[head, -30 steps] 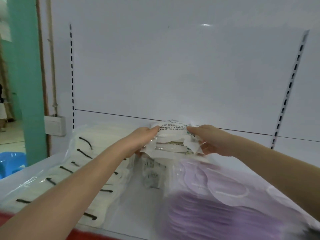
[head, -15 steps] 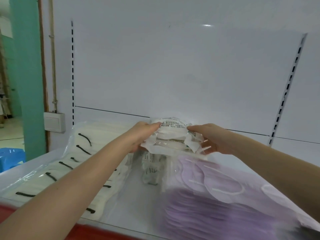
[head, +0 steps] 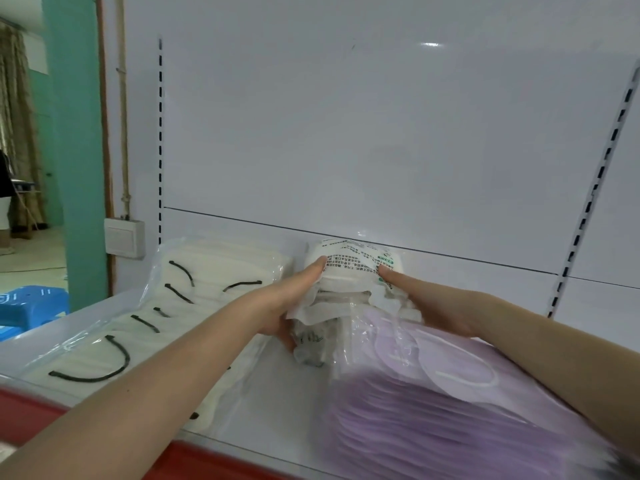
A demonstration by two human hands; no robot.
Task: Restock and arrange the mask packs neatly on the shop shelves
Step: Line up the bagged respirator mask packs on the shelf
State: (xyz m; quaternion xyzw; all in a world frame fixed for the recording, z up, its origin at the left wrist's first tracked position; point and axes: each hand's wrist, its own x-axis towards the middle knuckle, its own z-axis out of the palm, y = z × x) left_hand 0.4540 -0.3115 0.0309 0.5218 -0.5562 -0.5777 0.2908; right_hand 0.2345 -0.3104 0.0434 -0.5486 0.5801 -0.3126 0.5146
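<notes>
White, crinkly-wrapped mask packs [head: 349, 270] stacked, printed text on top; left grip [head: 291, 306] and right grip [head: 433, 303] clamped on opposite sides.

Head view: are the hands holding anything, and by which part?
Yes. The left hand grips the left end of the stack of white mask packs, the right hand its right end.

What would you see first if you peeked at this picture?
The left hand and the right hand hold a stack of white printed plastic mask packs at the middle back of the white metal shelf. A clear bag of purple masks lies front right, and clear bags of cream masks with black ear loops lie on the left.
</notes>
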